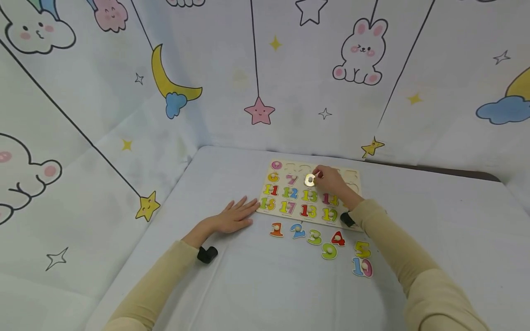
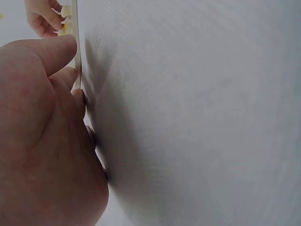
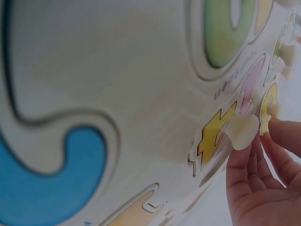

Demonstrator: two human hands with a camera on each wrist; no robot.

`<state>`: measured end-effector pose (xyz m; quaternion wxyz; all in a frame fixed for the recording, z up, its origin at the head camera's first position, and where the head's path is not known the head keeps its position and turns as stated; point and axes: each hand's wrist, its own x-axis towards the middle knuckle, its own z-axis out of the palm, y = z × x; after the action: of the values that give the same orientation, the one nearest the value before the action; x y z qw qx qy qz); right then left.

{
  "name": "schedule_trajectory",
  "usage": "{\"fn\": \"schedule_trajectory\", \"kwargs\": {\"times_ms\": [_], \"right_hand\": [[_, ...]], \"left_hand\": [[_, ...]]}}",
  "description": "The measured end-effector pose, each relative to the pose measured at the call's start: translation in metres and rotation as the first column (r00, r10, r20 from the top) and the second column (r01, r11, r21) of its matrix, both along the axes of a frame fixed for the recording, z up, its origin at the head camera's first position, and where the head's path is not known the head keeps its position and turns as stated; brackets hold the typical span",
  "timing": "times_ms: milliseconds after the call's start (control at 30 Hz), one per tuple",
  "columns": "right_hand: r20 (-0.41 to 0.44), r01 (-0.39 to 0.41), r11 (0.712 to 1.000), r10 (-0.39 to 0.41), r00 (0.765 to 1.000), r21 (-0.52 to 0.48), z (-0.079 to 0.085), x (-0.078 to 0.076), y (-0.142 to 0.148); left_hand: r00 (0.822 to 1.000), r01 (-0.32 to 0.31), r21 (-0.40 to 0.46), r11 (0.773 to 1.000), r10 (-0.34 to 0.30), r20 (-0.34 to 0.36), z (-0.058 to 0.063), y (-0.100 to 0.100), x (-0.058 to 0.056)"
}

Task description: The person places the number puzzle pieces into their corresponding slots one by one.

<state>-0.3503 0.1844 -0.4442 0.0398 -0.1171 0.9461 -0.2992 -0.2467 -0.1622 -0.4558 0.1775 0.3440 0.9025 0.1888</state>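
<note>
Head view: glare-washed, hard-to-read piece [image 1: 307, 180] in the pinch of the right hand [image 1: 332, 181]; left hand [image 1: 234, 217] flat.

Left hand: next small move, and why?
Probably press the left hand lightly against the puzzle board to brace it: that hand rests at the board's near-left corner, while the right hand pinches the yellow piece beside the 7.

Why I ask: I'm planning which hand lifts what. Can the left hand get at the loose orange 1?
Probably yes: the left hand rests nearby, holding nothing, with only bare cloth between it and the loose orange 1.
</note>
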Motion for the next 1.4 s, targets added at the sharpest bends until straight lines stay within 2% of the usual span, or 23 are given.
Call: {"fn": "schedule_trajectory", "kwargs": {"times_ms": [100,267,433,600,733,833,967,1033,1133,1267,1400], "right_hand": [[0.014,-0.012,0.999,0.011,1.0,0.034,-0.003,-0.002,0.001],[-0.029,-0.051,0.994,0.054,0.998,0.098,-0.005,-0.002,0.0],[-0.026,-0.014,0.991,0.018,0.999,0.133,-0.003,0.004,-0.002],[-0.012,-0.014,0.976,0.017,1.0,0.219,0.0,0.012,-0.004],[0.02,-0.031,0.972,0.027,0.999,0.233,0.006,0.018,0.0],[0.018,-0.064,0.974,0.062,0.998,0.218,0.018,0.026,0.005],[-0.028,-0.136,0.962,0.146,0.989,0.236,0.036,0.048,0.01],[-0.037,-0.16,0.955,0.174,0.984,0.249,0.043,0.064,0.011],[-0.003,-0.202,0.939,0.211,0.977,0.278,0.048,0.094,0.012],[0.086,-0.255,0.912,0.24,0.967,0.322,0.044,0.131,0.015],[0.123,-0.252,0.909,0.223,0.967,0.331,0.032,0.157,0.017]], "left_hand": [[1.0,0.005,-0.001,1.0,-0.005,0.001,-0.003,0.0,-0.001],[1.0,0.011,0.004,1.0,-0.011,0.002,-0.003,0.001,-0.001],[1.0,0.013,0.012,1.0,-0.013,0.014,-0.001,0.004,0.001],[1.0,0.014,0.013,1.0,-0.015,0.014,-0.004,0.006,0.001],[1.0,0.016,0.005,1.0,-0.016,0.011,-0.008,0.006,0.001],[1.0,0.011,0.003,1.0,-0.011,0.018,-0.009,0.005,0.001],[1.0,-0.001,0.0,1.0,0.001,0.017,-0.008,0.002,0.001],[1.0,-0.005,-0.001,1.0,0.005,0.009,-0.007,0.001,0.0],[1.0,-0.006,-0.002,1.0,0.006,0.006,-0.005,0.001,-0.002],[1.0,0.001,0.003,1.0,-0.001,0.016,-0.003,0.0,-0.004],[1.0,0.006,-0.005,1.0,-0.006,0.013,-0.004,-0.001,-0.005]]}}
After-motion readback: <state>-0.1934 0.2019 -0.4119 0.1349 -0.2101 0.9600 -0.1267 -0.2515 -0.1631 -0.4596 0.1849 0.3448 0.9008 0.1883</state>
